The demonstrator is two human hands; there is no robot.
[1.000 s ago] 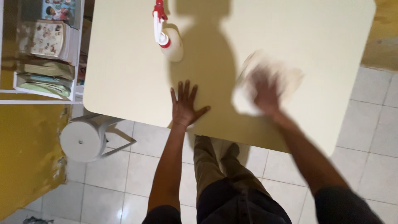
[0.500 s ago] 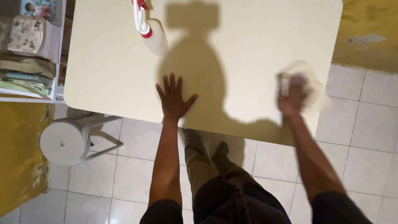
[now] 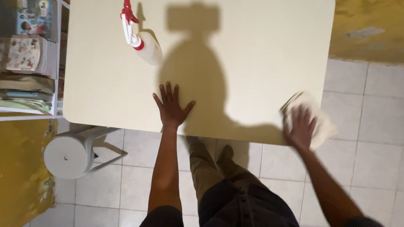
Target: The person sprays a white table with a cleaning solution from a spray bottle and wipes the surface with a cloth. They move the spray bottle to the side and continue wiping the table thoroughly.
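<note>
Cloth now nearer the table corner, long axis diagonal — right hand spread on it, left hand flat, empty

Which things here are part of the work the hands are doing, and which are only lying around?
In use:
- cloth under the right hand, at the table's near right corner
- table, with the left hand pressed flat on it
- spray bottle standing on the table, probably part of the work

Lying around:
- white stool on the floor
- books on the shelf at left
</note>
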